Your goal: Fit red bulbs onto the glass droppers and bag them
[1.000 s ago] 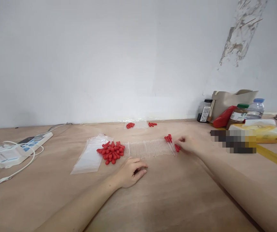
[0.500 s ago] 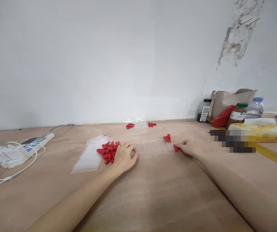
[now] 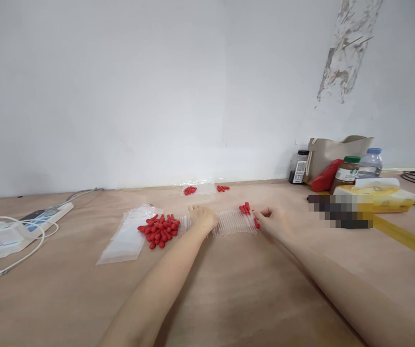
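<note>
Clear thin tubes (image 3: 234,222) lie side by side in a row across the middle of the table. My left hand (image 3: 204,219) is over the left part of this row, its back toward me; its fingers are mostly hidden and a little blurred. At the row's right end, my right hand (image 3: 270,220) is closed, thumb and fingertips pinching a red rubber bulb (image 3: 257,223) at a tube end. Just beyond it, a few red bulbs (image 3: 245,208) sit at the far ends of tubes. A pile of loose red bulbs (image 3: 159,231) lies left of the row.
Flat clear plastic bags (image 3: 122,241) lie left of the pile. Small groups of red bulbs (image 3: 190,191) rest on plastic by the wall. A power strip (image 3: 30,231) with white cables is at left; bottles, a beige bag (image 3: 337,156) and a tissue pack (image 3: 391,195) stand at right.
My left hand has moved right, from the edge of the bulb pile to over the tubes. My right hand stays at the row's right end. The view has shifted slightly.
</note>
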Motion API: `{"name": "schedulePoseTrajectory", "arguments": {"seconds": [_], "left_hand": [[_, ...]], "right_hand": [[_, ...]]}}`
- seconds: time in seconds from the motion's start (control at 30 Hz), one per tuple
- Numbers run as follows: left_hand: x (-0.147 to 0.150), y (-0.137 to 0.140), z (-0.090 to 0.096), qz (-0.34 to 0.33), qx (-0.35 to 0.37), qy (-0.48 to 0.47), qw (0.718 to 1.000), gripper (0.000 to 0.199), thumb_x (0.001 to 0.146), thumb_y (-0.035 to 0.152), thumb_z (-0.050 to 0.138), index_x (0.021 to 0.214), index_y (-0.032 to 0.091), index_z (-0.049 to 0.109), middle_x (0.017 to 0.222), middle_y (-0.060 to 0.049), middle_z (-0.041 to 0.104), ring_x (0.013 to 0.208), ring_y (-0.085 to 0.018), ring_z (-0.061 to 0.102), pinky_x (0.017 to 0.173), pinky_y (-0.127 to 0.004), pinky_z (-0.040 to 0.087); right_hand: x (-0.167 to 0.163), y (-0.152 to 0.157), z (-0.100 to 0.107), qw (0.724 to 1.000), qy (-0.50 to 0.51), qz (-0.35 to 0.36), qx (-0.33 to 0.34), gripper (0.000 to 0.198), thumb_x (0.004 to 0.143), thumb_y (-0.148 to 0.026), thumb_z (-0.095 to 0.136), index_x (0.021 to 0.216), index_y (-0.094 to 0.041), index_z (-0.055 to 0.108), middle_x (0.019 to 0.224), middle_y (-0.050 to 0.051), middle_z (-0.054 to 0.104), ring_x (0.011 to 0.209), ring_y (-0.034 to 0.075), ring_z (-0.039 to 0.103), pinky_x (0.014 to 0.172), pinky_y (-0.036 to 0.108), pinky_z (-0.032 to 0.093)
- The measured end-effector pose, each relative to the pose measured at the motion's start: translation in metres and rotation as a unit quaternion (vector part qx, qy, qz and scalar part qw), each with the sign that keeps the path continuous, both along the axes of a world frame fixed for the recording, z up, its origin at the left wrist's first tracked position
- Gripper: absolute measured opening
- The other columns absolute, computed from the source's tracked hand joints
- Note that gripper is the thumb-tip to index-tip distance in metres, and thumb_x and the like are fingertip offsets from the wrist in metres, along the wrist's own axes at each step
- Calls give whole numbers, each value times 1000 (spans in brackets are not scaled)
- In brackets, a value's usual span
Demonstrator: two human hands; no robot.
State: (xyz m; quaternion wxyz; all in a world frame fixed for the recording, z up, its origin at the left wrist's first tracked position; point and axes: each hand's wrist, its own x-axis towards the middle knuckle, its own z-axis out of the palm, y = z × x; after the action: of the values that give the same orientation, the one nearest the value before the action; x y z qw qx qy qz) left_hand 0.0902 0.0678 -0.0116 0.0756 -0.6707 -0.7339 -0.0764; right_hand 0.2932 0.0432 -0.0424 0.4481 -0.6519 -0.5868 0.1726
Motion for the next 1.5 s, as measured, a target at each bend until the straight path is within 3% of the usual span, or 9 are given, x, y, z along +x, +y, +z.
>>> {"name": "schedulePoseTrajectory", "arguments": {"seconds": [0.17,0.23,0.3,0.4,0.57,0.73,1.0,1.33,1.5], "left_hand": [[0,5,4,4,-31,-3,1000,22,83,27,52,96,11,59,101,-9,59,94,-25,54,82,-43,39],[-4,5,6,-5,-35,-14,999,26,86,27,49,108,13,51,108,-7,54,93,-20,55,78,-40,45],[-10,1,10,-30,-28,-32,999,25,86,28,47,105,11,52,105,-10,55,90,-20,55,75,-38,46],[-25,-21,15,-111,-8,-69,991,25,89,28,37,89,10,55,88,-13,61,82,-23,58,69,-33,44],[-59,-76,2,-293,21,-136,946,20,92,26,25,93,17,44,76,-1,56,64,-13,54,60,-24,42],[-78,-101,-22,-416,59,-195,886,18,90,19,29,97,18,46,92,-6,52,85,-16,51,75,-28,42],[-75,-97,-32,-428,140,-206,869,17,88,19,40,98,18,54,95,-6,53,87,-15,52,77,-27,44],[-78,-96,-35,-441,134,-179,869,22,88,21,42,104,19,56,88,-5,61,80,-16,56,71,-28,45],[-79,-96,-38,-462,125,-212,852,21,88,21,42,102,18,57,90,-6,62,79,-14,58,70,-26,47]], "right_hand": [[-18,-11,0,997,16,75,26,26,69,-41,53,65,-16,59,63,4,63,58,14,57,51,22,40],[-26,-16,-1,992,29,115,43,24,70,-38,54,76,-15,59,66,4,62,57,13,55,52,23,41],[-34,-21,-2,984,20,167,58,29,73,-34,52,92,-13,57,69,3,61,55,12,53,52,24,42],[-44,-31,-2,967,-44,232,91,25,77,-27,49,96,-14,59,77,5,60,64,14,54,60,27,43],[-56,-47,3,948,-72,283,123,14,77,-19,48,82,-17,61,82,5,57,73,15,54,66,29,44],[-68,-56,-1,935,-22,330,126,10,77,-15,47,81,-18,55,80,3,57,69,12,54,60,24,45],[-75,-63,-5,926,-21,346,147,9,76,-17,51,84,-18,55,78,3,59,70,12,55,63,26,47],[-75,-66,-4,910,-36,372,176,10,78,-19,50,85,-18,57,80,4,58,70,12,54,64,25,46],[-74,-66,-4,904,-25,386,183,11,79,-21,51,84,-20,61,78,3,62,71,12,56,66,26,46]]}}
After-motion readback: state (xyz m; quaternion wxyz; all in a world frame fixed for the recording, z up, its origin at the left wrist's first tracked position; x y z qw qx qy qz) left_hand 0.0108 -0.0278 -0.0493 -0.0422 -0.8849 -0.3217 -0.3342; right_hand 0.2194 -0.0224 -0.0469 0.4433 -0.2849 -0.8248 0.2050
